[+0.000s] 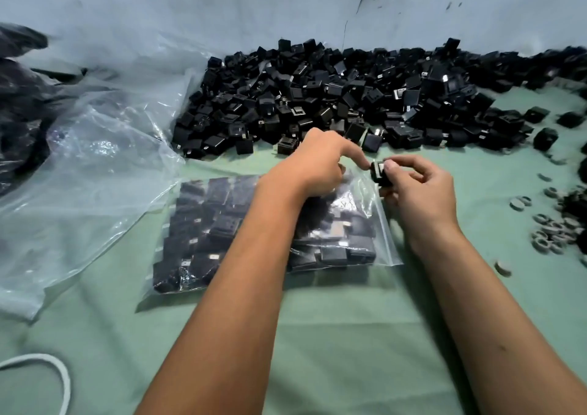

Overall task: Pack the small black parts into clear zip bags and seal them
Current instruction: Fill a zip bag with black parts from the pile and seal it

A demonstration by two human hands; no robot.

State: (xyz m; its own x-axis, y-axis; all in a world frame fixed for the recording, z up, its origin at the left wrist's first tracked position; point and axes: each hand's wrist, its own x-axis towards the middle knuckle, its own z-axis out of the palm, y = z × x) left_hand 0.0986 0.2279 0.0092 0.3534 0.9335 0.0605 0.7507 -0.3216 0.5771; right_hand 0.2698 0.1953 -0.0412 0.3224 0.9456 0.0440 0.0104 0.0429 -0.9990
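Head view. A clear plastic zip bag [254,233], packed with rows of small black cuboid parts, is lying flat on the green cloth-covered table [333,335], its open mouth facing right.

The left hand [313,165] is reaching across the bag's upper right corner, fingers curled, index finger extending toward the right hand; the lower fingers are resting on the bag near its mouth, though whether they are actually pinching the plastic cannot be told.

The right hand [419,189] is pinching a single small black cuboid part [379,171] between thumb and fingers, holding it just beside the bag's mouth, at the left index fingertip.

A large loose heap of small black cuboid parts [333,97] is lying along the far side of the table against a pale grey-blue wall [222,5].

A large crumpled clear plastic sheet bag [95,167] is spreading out on the left, touching the heap's left end.

Dark bundles in plastic [19,113] are sitting at the far left, blurred.

Small pale grey rings [546,233] are lying scattered at the right edge.

A white cord loop [54,373] is lying at the lower left.
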